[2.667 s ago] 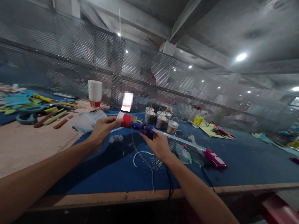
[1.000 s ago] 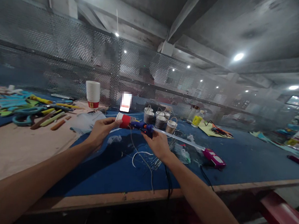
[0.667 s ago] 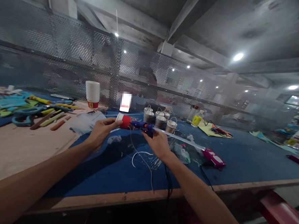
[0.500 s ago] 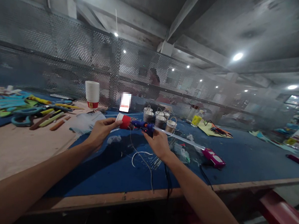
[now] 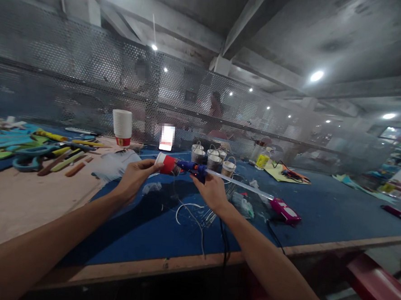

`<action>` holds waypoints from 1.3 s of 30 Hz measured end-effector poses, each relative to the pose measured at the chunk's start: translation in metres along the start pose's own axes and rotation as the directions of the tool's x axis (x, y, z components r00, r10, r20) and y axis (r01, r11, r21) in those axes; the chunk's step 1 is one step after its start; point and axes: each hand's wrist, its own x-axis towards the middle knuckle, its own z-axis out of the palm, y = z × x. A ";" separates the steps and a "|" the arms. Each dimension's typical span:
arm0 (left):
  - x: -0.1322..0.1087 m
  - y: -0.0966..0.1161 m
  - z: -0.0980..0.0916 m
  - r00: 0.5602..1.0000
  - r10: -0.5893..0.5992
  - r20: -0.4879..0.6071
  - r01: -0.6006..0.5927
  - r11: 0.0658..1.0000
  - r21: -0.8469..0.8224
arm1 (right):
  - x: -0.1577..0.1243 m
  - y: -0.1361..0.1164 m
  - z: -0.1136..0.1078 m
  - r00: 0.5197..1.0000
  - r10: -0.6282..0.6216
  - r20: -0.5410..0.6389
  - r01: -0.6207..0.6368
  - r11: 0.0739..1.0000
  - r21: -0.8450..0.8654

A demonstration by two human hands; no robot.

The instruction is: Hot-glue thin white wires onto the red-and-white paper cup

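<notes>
Between the thumb and fingers of my left hand [image 5: 139, 173] is a red and white paper cup [image 5: 167, 164], tipped on its side. Twine [image 5: 175, 184] trails down from the cup onto the table. My right hand [image 5: 214, 189] is wrapped round a blue hot glue gun [image 5: 193, 167], its nozzle at the right-hand end of the cup; whether it touches I cannot tell. A long clear glue stick [image 5: 239, 183] sticks out of the back of the gun. Behind the gun stand several small twine-covered cups with handles [image 5: 214, 161].
A stack of white paper cups [image 5: 122, 125] and a lit phone [image 5: 167, 138] stand at the back. Scissors [image 5: 28, 155] and tools lie left. Wires [image 5: 212, 216], a magenta device [image 5: 284, 211], a yellow-labelled bottle [image 5: 263, 159] and yellow paper [image 5: 280, 172] are right. A red stool [image 5: 379, 283] is below.
Both hands keep almost the same pose with the cup and glue gun. The view has shifted very slightly, and a person behind the mesh screen has moved a little to the right.
</notes>
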 end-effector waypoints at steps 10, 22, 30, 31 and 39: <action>0.002 -0.002 -0.001 1.000 -0.008 0.014 0.007 1.000 0.029 | 0.000 0.001 -0.002 1.000 0.004 -0.012 -0.004 1.000 0.007; 0.000 0.001 0.000 1.000 0.021 0.009 -0.021 0.999 0.028 | 0.001 0.002 -0.003 1.000 0.027 0.012 -0.027 1.000 0.013; 0.000 0.001 0.000 0.999 0.031 0.019 -0.032 0.998 0.049 | 0.003 0.004 -0.004 0.999 0.035 0.003 -0.035 0.999 0.034; 0.000 0.001 0.000 0.999 0.034 0.018 -0.035 0.998 0.052 | 0.003 0.004 -0.004 0.999 0.034 -0.001 -0.034 0.999 0.036; -0.001 0.000 0.000 0.998 0.052 0.040 -0.054 0.996 0.071 | 0.004 0.003 -0.004 0.995 0.102 -0.005 -0.101 0.993 0.063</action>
